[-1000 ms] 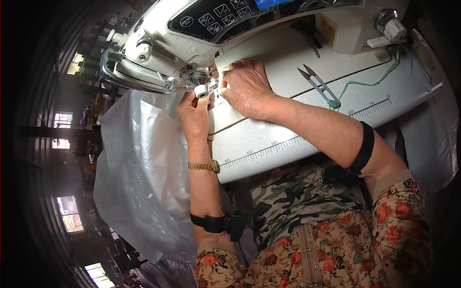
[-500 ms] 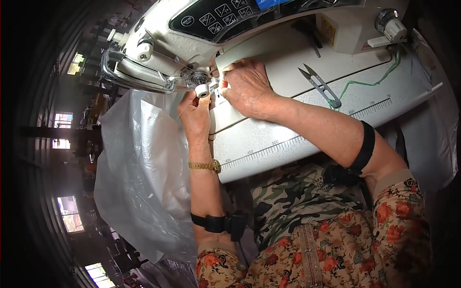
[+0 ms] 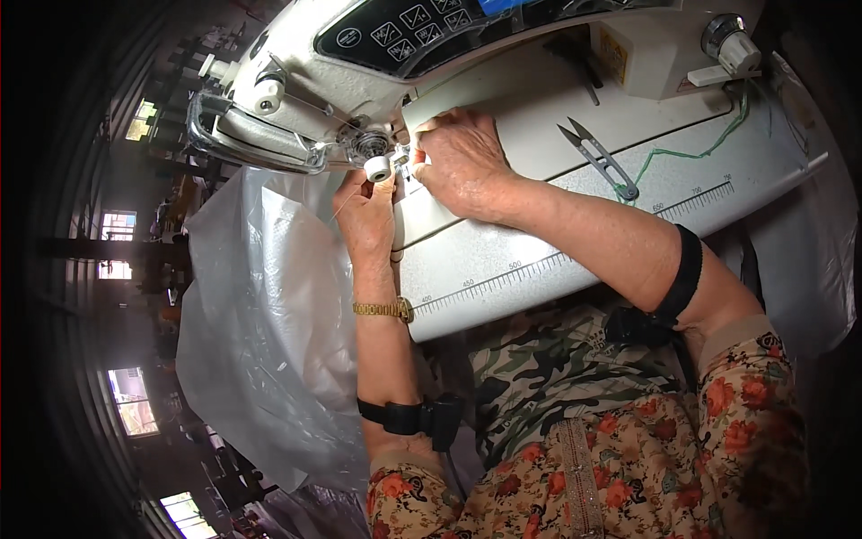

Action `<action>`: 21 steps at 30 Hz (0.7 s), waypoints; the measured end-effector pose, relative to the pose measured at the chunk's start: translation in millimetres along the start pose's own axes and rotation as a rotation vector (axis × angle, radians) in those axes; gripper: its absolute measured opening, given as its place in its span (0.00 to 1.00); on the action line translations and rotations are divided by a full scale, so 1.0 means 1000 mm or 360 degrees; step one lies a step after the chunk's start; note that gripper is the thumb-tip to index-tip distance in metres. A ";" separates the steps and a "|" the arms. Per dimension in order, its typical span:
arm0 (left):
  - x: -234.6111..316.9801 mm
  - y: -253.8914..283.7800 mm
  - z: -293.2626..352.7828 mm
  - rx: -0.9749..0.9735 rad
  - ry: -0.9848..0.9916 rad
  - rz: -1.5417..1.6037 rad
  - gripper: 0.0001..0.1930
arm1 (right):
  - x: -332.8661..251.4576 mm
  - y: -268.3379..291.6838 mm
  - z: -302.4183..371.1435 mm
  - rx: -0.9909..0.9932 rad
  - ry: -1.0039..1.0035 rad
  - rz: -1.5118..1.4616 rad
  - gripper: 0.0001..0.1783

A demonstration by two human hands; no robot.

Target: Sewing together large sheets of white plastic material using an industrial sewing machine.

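Curling at the sewing machine (image 3: 346,85), left hand (image 3: 365,216) and right hand (image 3: 462,169) nearly meet — grip hidden, can't tell.

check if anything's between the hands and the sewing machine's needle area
Nothing visible stands between the right hand and the needle area beside it. A white round knob partly covers the left hand, so I can't tell there.
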State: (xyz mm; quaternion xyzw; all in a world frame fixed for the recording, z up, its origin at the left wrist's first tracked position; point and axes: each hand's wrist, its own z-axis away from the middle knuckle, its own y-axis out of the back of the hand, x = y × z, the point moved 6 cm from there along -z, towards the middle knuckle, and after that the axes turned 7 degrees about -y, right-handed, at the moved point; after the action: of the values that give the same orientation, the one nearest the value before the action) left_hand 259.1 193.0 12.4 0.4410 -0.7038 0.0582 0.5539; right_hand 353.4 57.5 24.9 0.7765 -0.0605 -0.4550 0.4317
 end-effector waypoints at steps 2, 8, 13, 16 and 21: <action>-0.003 0.001 -0.001 -0.0031 -0.0027 -0.0054 0.07 | 0.001 -0.001 0.000 -0.0019 -0.0006 0.0049 0.12; -0.004 -0.001 -0.001 -0.0025 -0.0020 -0.0077 0.07 | 0.000 0.001 0.000 -0.0024 -0.0022 0.0028 0.12; -0.004 -0.002 -0.001 0.0001 -0.0071 0.0032 0.07 | 0.001 -0.002 -0.001 0.0101 -0.0024 -0.0061 0.11; -0.007 -0.003 -0.002 -0.0007 -0.0063 0.0067 0.07 | 0.000 -0.002 0.000 0.0122 0.0009 -0.0063 0.11; -0.005 -0.008 -0.003 -0.0045 -0.0100 0.0143 0.07 | 0.001 -0.008 -0.007 0.0086 -0.0013 -0.0078 0.11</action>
State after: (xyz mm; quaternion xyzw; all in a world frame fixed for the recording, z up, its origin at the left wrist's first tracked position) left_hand 266.5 192.8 6.1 0.4029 -0.7406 0.0591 0.5344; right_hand 356.8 66.1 20.3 0.7873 -0.0554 -0.4668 0.3991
